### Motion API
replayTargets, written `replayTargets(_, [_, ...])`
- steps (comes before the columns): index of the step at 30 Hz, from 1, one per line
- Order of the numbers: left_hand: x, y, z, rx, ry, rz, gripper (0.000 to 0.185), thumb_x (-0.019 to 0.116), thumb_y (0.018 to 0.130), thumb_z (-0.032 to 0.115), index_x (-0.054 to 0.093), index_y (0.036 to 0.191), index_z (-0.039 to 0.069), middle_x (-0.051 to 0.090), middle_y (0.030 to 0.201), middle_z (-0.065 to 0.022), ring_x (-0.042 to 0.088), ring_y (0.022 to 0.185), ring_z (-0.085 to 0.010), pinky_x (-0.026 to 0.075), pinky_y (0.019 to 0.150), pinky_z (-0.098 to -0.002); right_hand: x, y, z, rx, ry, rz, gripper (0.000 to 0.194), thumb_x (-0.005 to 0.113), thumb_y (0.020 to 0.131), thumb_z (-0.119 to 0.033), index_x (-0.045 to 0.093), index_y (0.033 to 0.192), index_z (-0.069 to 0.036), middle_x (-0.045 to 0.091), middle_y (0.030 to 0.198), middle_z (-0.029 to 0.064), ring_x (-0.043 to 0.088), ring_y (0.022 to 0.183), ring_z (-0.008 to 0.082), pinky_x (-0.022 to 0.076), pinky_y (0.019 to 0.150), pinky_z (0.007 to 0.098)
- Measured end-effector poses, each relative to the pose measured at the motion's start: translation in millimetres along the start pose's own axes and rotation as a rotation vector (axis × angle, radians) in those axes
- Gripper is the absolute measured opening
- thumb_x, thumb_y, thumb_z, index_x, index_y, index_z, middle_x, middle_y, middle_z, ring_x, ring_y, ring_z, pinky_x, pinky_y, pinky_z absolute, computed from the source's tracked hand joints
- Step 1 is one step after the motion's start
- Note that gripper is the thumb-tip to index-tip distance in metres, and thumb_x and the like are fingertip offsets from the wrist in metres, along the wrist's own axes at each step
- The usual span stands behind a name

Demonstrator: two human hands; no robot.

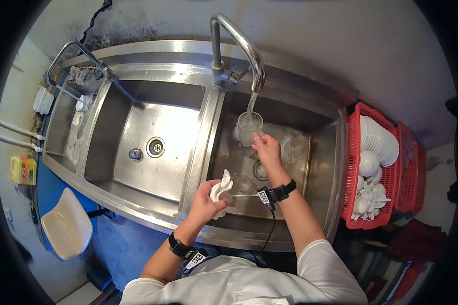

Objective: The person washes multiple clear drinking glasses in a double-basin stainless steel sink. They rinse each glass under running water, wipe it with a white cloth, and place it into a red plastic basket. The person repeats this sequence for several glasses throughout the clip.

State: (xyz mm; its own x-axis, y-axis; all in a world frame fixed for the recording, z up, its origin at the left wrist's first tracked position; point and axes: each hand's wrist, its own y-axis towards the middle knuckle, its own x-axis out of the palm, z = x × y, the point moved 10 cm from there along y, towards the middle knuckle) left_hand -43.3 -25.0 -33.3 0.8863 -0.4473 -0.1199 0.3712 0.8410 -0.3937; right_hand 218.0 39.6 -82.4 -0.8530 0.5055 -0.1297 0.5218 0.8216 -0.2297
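Note:
My right hand point(267, 150) grips a clear glass mug point(250, 127) upright in the right sink basin, under the stream falling from the chrome faucet point(257, 72). A crumpled white cloth point(221, 188) is in my left hand point(206, 202), above the basin's near left edge. Below my hands, more clear glassware point(244, 184) lies on the bottom of the right basin point(282, 192), near its drain point(259, 170). Part of the mug's near side is hidden by my right fingers.
The middle basin point(164, 118) holds a drain strainer point(136, 154). White items point(82, 103) sit in the left basin under a second faucet point(72, 44). A red plastic basket point(351, 152) of white plates point(378, 141), bowls and spoons stands right of the sink. A chair point(66, 225) stands at lower left.

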Motion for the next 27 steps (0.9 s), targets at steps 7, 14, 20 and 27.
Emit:
replayTargets(7, [-18,-13,20,0.12,0.239,0.041,0.065,0.073,0.063,0.008,0.051,0.123,-0.001,0.055,0.122,-0.0224,0.057,0.108,-0.0344,0.045,0.094,-0.0362,18,5,-10,0.171,0.122,-0.036,0.034,0.067,0.09,-0.029,0.052,0.073,-0.004,0.049,0.071,-0.0009,0.052,0.062,0.0085,0.0547,0.063,0.0282])
replayTargets(14, [-30,-30,64,0.267,0.485,0.031,0.036,0.064,0.07,-0.006,0.062,0.106,-0.003,0.063,0.114,-0.0168,0.061,0.105,-0.0313,0.047,0.091,-0.0332,39,-3,10,0.455,0.81,-0.075,0.037,0.055,0.095,-0.038,0.05,0.089,-0.002,0.058,0.099,0.0187,0.062,0.074,0.0308,0.0593,0.062,0.0344])
replayTargets(20, [-31,-31,95,0.241,0.327,-0.085,0.036,0.056,0.077,-0.012,0.059,0.111,0.0,0.065,0.102,-0.0112,0.061,0.097,-0.0188,0.047,0.086,-0.0292,57,-30,15,0.637,1.034,-0.262,0.046,0.041,0.099,-0.046,0.042,0.103,0.0,0.06,0.103,0.0301,0.065,0.088,0.0448,0.0591,0.06,0.0344])
replayTargets(27, [-55,-21,153,0.318,0.08,0.014,0.036,0.054,0.081,-0.008,0.055,0.116,0.003,0.063,0.102,-0.007,0.058,0.095,-0.0132,0.047,0.082,-0.026,23,-72,36,0.424,0.343,-0.223,0.04,0.054,0.096,-0.037,0.054,0.075,-0.003,0.065,0.081,0.0162,0.062,0.065,0.0217,0.0561,0.059,0.0298])
